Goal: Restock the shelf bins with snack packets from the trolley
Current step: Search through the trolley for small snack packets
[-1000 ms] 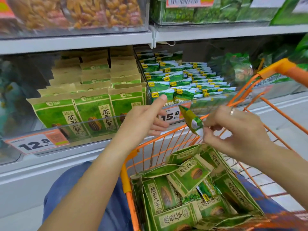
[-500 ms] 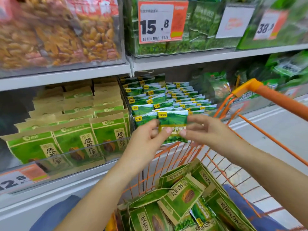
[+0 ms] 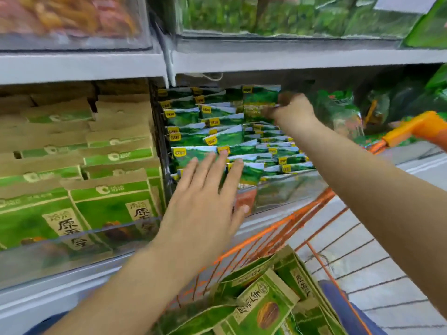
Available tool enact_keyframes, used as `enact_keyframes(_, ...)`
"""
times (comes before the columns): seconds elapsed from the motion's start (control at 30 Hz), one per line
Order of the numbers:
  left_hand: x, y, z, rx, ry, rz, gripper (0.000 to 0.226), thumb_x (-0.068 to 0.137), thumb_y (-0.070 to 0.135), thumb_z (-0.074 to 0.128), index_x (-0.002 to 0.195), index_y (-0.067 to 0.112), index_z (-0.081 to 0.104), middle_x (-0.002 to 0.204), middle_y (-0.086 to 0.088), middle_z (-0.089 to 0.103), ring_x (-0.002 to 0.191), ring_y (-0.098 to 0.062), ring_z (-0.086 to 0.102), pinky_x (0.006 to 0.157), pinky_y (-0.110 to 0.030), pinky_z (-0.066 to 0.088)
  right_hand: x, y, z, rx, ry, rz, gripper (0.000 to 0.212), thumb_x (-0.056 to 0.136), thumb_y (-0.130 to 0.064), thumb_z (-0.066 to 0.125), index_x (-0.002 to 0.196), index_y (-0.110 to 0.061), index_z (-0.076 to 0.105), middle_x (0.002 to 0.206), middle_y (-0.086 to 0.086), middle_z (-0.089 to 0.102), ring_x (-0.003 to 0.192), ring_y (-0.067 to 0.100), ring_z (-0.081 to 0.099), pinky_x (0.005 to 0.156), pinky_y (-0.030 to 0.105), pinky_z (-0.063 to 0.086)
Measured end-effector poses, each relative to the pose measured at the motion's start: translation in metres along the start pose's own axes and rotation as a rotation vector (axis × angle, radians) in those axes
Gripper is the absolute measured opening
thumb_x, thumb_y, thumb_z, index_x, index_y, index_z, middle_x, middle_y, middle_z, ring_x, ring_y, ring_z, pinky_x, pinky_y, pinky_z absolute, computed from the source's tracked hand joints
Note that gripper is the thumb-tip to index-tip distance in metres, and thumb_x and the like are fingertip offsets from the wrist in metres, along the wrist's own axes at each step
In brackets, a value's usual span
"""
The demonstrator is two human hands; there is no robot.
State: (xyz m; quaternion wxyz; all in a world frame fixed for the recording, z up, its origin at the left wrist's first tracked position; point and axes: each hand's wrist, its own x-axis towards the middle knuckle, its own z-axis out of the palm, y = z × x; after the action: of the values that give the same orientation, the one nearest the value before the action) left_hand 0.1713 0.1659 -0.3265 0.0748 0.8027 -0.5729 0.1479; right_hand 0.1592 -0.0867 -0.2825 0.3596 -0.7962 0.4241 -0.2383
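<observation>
Right hand (image 3: 294, 110) reaches to the far right of the middle shelf bin (image 3: 285, 189) and pinches a small green snack packet (image 3: 260, 100) by its right edge, holding it upright at the back of the rows of matching green packets (image 3: 212, 139) with yellow tags. Left hand (image 3: 205, 201) is spread flat, fingers straight, fingertips touching the near packets in that bin, palm over the clear front wall (it hides part of the orange price tag (image 3: 245, 199)). To the left, a second bin holds kraft-and-green seed bags (image 3: 108, 204) standing in rows. Orange wire trolley (image 3: 302, 218) sits near, right below the arms, with more kraft-and-green bags (image 3: 263, 303) piled inside; its orange handle (image 3: 420, 126) pokes in at right. Upper shelf bins (image 3: 72, 20) are blurred, contents unclear. Right forearm crosses over the trolley.
</observation>
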Motion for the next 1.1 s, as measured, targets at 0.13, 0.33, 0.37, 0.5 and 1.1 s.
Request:
enact_keyframes(0.13,0.0,-0.002,0.001,0.003,0.018,-0.003,0.063,0.087,0.042,0.036,0.14,0.009,0.046,0.14,-0.017,0.05,0.129,-0.033,0.048,0.109,-0.048,0.036,0.051,-0.004,0.029,-0.197,-0.082,-0.034,0.03,0.089,-0.027,0.067,0.113,-0.009,0.064,0.107,0.009,0.065,0.098,0.028,0.064,0.087,0.041,0.054)
enact_keyframes(0.33,0.004,-0.008,0.005,0.043,0.004,0.032,0.061,0.087,0.039,0.042,0.141,0.009,0.044,0.138,-0.016,0.052,0.124,-0.032,0.052,0.108,-0.045,0.036,0.064,0.003,0.059,-0.281,-0.077,-0.082,0.038,0.092,-0.031,0.063,0.105,0.004,0.068,0.104,0.022,0.067,0.096,0.032,0.063,0.073,0.038,0.045)
enact_keyframes(0.37,0.004,-0.009,0.005,0.04,0.007,0.039,0.061,0.087,0.039,0.046,0.141,0.009,0.044,0.138,-0.016,0.052,0.124,-0.032,0.052,0.108,-0.045,0.037,0.063,0.003,0.06,-0.3,-0.061,-0.087,0.04,0.092,-0.032,0.062,0.103,0.005,0.068,0.101,0.023,0.066,0.096,0.033,0.062,0.067,0.034,0.04)
enact_keyframes(0.5,0.002,-0.011,0.005,0.032,0.038,0.054,0.062,0.086,0.039,0.053,0.139,0.008,0.047,0.135,-0.017,0.054,0.123,-0.033,0.053,0.106,-0.045,0.039,0.049,-0.004,0.052,-0.281,-0.052,-0.075,0.038,0.091,-0.036,0.063,0.096,0.002,0.067,0.097,0.027,0.061,0.099,0.034,0.061,0.071,0.034,0.041)
enact_keyframes(1.1,-0.06,0.023,-0.046,-0.217,-0.123,0.266,0.025,0.094,0.034,0.034,0.072,0.023,0.037,0.06,0.004,0.045,0.073,-0.021,0.052,0.054,-0.03,0.035,-0.26,0.053,-0.017,-0.839,-0.561,-0.524,0.031,0.09,-0.041,0.042,0.073,-0.019,0.054,0.066,0.001,0.058,0.071,0.027,0.059,0.058,0.031,0.036)
